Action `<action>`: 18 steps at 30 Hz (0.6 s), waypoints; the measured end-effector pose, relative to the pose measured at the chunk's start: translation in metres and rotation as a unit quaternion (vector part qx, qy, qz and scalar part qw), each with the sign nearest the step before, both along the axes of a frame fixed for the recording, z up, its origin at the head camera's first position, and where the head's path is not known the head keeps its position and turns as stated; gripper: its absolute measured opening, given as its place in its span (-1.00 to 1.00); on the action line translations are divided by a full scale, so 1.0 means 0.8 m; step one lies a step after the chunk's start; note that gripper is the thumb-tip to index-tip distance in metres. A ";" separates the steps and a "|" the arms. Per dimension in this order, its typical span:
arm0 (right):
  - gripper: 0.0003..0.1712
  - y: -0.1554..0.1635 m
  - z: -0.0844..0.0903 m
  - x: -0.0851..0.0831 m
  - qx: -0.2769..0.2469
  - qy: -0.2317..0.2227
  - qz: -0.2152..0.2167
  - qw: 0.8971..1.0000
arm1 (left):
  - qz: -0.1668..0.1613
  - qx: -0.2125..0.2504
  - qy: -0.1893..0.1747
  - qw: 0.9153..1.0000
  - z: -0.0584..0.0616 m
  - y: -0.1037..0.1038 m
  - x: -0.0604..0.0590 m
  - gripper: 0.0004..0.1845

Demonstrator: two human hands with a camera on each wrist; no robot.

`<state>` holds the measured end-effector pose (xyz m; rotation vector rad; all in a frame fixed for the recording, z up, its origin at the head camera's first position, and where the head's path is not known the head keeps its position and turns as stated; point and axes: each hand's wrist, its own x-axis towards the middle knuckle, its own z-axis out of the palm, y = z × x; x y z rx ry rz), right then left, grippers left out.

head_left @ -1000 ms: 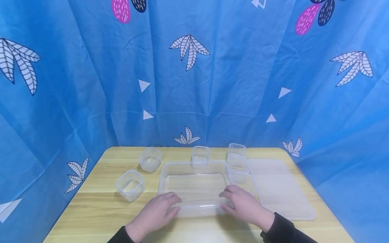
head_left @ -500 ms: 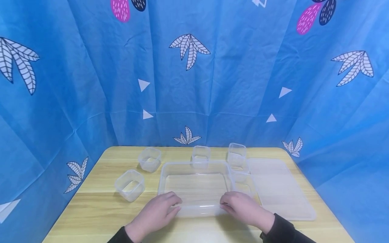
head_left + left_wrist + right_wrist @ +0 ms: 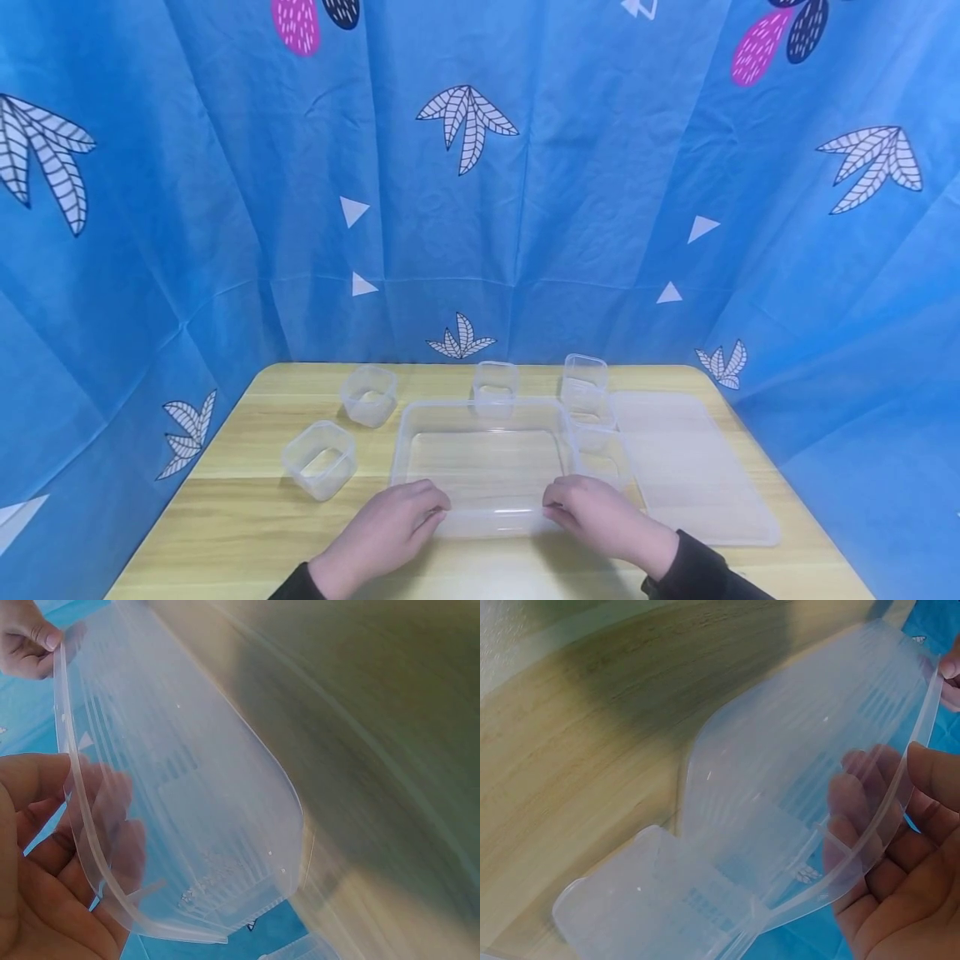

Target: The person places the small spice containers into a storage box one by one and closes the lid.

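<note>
Fingers (image 3: 431,498) of left hand (image 3: 386,527) and right hand (image 3: 606,518) pinch my plastic tub (image 3: 495,523) toward the table's (image 3: 225,517) near edge, probably steadying; moving needs both.

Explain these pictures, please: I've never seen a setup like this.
There is no machine here, just a person's bare left hand and right hand. The wide picture comes from a camera worn on the head; the two close ones come from a camera on each wrist. On the table are a large box, several small boxes and, at the right, a flat sheet that may be a lid, all see-through. Both hands grip the large box's near wall, thumbs outside and fingers inside.
</note>
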<state>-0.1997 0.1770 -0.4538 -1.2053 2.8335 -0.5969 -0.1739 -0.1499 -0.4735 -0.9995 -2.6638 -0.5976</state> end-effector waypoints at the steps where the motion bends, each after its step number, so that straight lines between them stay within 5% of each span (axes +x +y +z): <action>1: -0.94 0.000 0.000 0.000 0.000 -0.001 0.000 1.000 | -0.001 0.000 0.001 1.000 0.000 0.000 0.000 -0.92; 18: -0.93 0.001 0.003 -0.002 0.006 -0.002 0.009 1.000 | 0.014 0.011 0.025 1.000 0.000 -0.004 0.003 -0.88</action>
